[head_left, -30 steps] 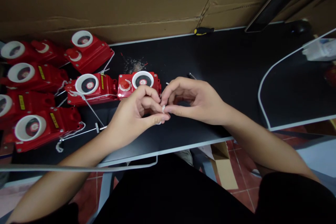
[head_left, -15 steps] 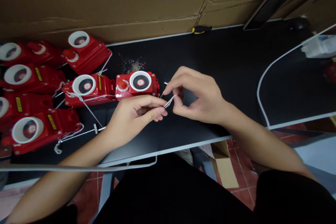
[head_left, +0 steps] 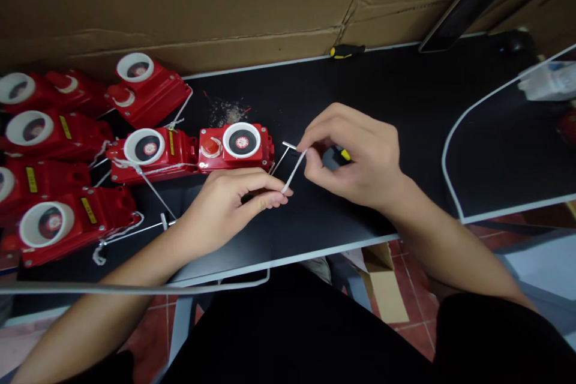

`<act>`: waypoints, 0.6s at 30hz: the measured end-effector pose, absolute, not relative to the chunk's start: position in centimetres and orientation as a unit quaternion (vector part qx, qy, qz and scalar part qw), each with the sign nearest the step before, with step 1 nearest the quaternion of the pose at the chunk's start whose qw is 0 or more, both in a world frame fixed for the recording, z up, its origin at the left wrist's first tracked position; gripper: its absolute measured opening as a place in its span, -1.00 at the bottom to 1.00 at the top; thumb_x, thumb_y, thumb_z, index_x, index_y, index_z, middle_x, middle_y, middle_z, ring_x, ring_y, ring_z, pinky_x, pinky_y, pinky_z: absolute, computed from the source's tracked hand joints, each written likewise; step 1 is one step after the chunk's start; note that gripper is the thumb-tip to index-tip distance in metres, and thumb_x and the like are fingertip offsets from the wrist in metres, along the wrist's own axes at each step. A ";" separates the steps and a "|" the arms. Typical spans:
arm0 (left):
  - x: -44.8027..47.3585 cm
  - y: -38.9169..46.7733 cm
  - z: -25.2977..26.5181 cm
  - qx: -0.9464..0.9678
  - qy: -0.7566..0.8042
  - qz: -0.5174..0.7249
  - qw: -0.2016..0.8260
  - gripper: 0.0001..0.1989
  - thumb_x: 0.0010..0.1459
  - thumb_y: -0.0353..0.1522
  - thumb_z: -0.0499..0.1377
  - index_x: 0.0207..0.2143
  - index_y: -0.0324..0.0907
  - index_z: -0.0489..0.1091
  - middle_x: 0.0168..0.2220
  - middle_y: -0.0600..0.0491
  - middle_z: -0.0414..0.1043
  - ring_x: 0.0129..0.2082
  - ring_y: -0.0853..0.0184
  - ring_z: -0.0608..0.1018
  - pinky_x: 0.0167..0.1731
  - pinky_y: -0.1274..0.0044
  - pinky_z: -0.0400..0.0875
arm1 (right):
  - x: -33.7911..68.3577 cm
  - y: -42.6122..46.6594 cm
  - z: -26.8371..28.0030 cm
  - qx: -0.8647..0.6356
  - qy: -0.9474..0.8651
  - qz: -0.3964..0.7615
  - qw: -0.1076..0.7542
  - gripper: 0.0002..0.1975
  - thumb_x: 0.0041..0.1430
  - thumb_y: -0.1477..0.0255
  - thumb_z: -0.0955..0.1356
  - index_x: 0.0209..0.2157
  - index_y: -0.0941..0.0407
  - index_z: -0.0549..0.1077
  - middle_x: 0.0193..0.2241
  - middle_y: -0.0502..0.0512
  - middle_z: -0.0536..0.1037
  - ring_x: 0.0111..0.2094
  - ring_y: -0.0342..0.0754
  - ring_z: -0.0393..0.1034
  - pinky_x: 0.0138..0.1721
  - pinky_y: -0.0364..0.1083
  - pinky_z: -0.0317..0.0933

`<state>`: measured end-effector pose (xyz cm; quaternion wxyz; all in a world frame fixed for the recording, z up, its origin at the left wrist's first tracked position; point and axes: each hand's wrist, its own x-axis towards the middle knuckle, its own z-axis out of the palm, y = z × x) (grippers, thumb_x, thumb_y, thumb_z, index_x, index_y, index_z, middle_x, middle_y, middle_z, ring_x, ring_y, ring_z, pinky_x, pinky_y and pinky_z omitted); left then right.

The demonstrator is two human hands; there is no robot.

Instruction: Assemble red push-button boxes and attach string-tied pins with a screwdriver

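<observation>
Between my two hands runs a short piece of white cord. Thumb and fingers of my left hand pinch its lower end, in front of a red box with a white-ringed round window and a red knob. My right hand pinches the cord's upper end. A small metal T-shaped rod lies just left of my right fingertips, its lower end passing behind my left fingers. Under my right palm a yellow and black tool handle shows in part.
Several more red boxes fill the left side, among them a near one with a cord and metal T-rod. Pale debris lies behind the middle box. A yellow-black screwdriver rests by the cardboard wall.
My right hand has moved up and to the right, drawing the cord out straighter between both hands. The T-rod and a yellow-black handle now show more. My left hand is almost still.
</observation>
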<state>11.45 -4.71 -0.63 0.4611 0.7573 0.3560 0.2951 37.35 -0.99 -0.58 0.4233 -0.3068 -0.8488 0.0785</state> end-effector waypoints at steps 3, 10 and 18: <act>11.4 -4.5 -0.3 0.800 0.315 0.326 0.392 -0.89 0.44 -0.50 0.41 -0.11 -0.13 0.73 -0.14 0.07 0.73 -0.14 0.37 0.74 -0.07 0.57 0.60 | 36.9 -1.1 -1.0 -0.328 -0.828 0.123 0.438 -0.85 0.34 0.61 0.40 -0.19 0.08 0.59 -0.31 0.01 0.65 -0.36 -0.15 0.54 -0.38 -0.15 0.43; 11.7 -5.5 0.1 0.732 0.387 0.457 0.325 -0.76 0.40 -0.50 0.44 -0.05 0.04 0.78 -0.17 0.09 0.67 -0.18 0.35 0.66 -0.10 0.49 0.58 | 35.6 -1.8 -1.9 -0.310 -0.830 0.227 0.405 -0.89 0.28 0.61 0.42 -0.29 0.12 0.52 -0.35 0.00 0.63 -0.39 -0.20 0.52 -0.37 -0.22 0.37; 12.1 -5.9 -0.3 0.728 0.445 0.433 0.290 -0.83 0.47 -0.41 0.40 -0.05 0.04 0.78 -0.14 0.07 0.71 -0.19 0.31 0.69 -0.10 0.46 0.62 | 35.9 -2.8 -1.4 -0.197 -0.892 0.039 0.404 -0.82 0.38 0.63 0.41 -0.18 0.03 0.47 -0.32 0.03 0.62 -0.33 -0.10 0.48 -0.32 -0.11 0.41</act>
